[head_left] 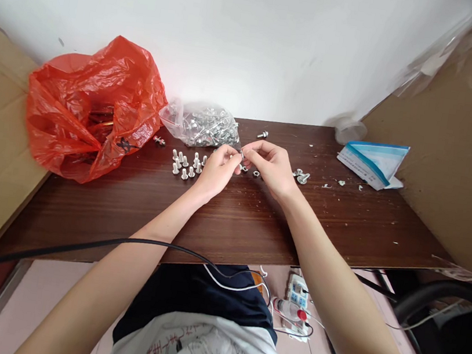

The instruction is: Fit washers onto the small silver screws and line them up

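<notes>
My left hand (218, 170) and my right hand (271, 167) meet above the middle of the brown table, both with fingers pinched. A small shiny metal fastener (242, 155) shows between the fingertips; whether it is a bolt, a nut or both together I cannot tell. Just left of my left hand, several bolts (184, 174) stand on their heads in loose rows. Beneath and between my hands lie a few nuts (256, 174), partly hidden by the fingers. Some bolts (303, 178) lie beside my right hand, and another bolt (262, 135) rests behind it.
A clear bag of fasteners (210, 126) lies against the wall, with an open red plastic bag (137, 93) to its left. On the right are a blue-and-white packet (372, 164) and cardboard (451, 148). A black cable (121, 241) crosses in front of the table (233, 229).
</notes>
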Action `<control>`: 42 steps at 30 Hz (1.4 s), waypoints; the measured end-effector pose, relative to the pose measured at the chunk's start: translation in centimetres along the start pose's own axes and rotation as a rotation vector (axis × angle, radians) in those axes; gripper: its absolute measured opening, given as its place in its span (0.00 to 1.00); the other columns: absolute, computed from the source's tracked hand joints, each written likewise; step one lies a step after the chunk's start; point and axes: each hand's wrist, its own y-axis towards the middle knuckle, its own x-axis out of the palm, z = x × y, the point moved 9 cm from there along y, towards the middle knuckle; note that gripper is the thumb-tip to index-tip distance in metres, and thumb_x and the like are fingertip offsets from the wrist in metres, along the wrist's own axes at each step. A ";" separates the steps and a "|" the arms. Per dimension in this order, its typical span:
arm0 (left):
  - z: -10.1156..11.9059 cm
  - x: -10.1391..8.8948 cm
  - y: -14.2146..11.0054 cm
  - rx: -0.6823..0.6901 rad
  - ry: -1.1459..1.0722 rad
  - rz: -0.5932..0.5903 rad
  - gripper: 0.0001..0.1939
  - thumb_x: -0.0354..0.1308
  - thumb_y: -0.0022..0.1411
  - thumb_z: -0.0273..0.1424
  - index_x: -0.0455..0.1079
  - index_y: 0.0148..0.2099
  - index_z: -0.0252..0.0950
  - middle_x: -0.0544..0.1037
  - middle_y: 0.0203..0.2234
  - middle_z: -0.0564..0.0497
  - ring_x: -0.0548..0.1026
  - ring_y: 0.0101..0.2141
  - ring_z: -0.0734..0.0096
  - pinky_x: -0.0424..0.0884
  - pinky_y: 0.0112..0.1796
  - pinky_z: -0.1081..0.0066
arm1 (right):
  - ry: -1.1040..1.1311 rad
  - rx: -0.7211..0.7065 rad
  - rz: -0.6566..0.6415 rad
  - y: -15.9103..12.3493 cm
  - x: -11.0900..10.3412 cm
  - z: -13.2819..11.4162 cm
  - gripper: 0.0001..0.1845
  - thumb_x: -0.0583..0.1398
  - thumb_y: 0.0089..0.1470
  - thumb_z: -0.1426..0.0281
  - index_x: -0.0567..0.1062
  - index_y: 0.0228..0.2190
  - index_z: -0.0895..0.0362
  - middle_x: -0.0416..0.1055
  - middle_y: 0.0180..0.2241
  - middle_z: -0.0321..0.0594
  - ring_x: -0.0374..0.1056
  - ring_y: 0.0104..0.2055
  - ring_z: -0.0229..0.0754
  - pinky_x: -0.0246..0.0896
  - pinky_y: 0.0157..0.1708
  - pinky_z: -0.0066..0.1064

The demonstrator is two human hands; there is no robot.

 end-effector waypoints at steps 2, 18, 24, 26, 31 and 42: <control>0.1 0.0 0.0 0.011 0.003 -0.007 0.05 0.50 0.62 0.30 0.60 0.32 0.37 0.70 0.21 0.56 0.61 0.20 0.81 0.56 0.24 0.77 | 0.001 -0.001 -0.003 0.0 0.0 0.0 0.10 0.66 0.48 0.63 0.76 0.26 0.57 0.71 0.24 0.36 0.65 0.26 0.35 0.64 0.29 0.29; 0.0 -0.1 0.1 0.039 0.030 0.001 0.17 0.46 0.67 0.35 0.61 0.26 0.35 0.67 0.19 0.54 0.59 0.19 0.80 0.53 0.21 0.76 | 0.022 0.005 -0.024 -0.1 0.4 0.0 0.09 0.65 0.48 0.64 0.76 0.28 0.57 0.72 0.25 0.36 0.65 0.27 0.35 0.65 0.30 0.30; -0.1 -0.2 0.2 0.038 0.015 0.008 0.17 0.45 0.67 0.34 0.61 0.25 0.35 0.67 0.18 0.54 0.59 0.19 0.80 0.55 0.22 0.75 | 0.039 0.002 -0.036 -0.1 0.5 -0.2 0.09 0.66 0.45 0.67 0.75 0.30 0.57 0.73 0.27 0.35 0.67 0.28 0.35 0.68 0.33 0.32; -0.2 -0.2 0.2 0.035 0.012 0.008 0.17 0.45 0.67 0.34 0.60 0.25 0.35 0.67 0.18 0.54 0.59 0.19 0.80 0.55 0.22 0.75 | 0.036 -0.004 -0.042 -0.1 0.6 -0.2 0.08 0.65 0.46 0.67 0.75 0.30 0.57 0.72 0.27 0.35 0.68 0.29 0.35 0.68 0.34 0.33; -0.2 -0.2 0.2 0.025 0.009 0.017 0.17 0.44 0.67 0.33 0.60 0.26 0.35 0.67 0.19 0.54 0.59 0.19 0.80 0.54 0.21 0.75 | 0.050 -0.016 -0.053 -0.2 0.6 -0.3 0.09 0.66 0.46 0.67 0.75 0.30 0.56 0.73 0.29 0.36 0.69 0.30 0.36 0.68 0.35 0.34; -0.2 -0.2 0.3 0.038 0.039 0.018 0.17 0.45 0.67 0.35 0.61 0.26 0.36 0.67 0.18 0.53 0.60 0.19 0.78 0.55 0.22 0.74 | 0.072 -0.026 -0.065 -0.5 0.8 -1.2 0.05 0.65 0.47 0.70 0.77 0.29 0.56 0.73 0.30 0.36 0.69 0.32 0.36 0.68 0.38 0.34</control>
